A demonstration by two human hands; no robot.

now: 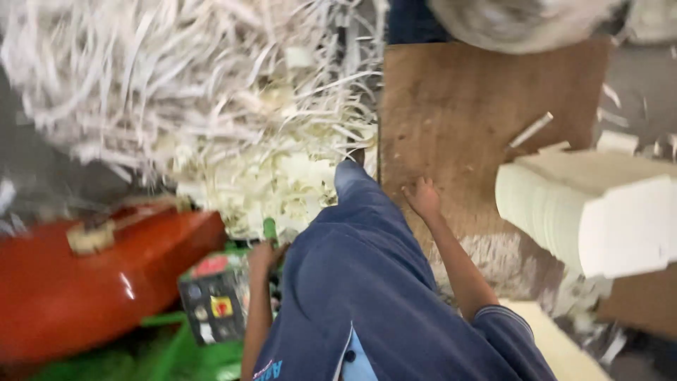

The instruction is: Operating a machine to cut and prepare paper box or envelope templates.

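My right hand (423, 197) lies flat on a brown board (486, 92), fingers apart and holding nothing. My left hand (261, 257) is down at my side, closed around a short green handle (270, 228) that sticks up above the fist. My knee in blue trousers (360, 261) is between the two arms. A thick stack of cream paper sheets (585, 212) rests on the board to the right of my right hand. A big heap of white shredded paper strips (197, 92) fills the upper left.
A shiny red curved body (84, 282) lies at the left, with green parts (162, 346) under it. A small dark box with coloured pictures (215, 300) stands by my left arm. Paper scraps (530, 130) dot the board.
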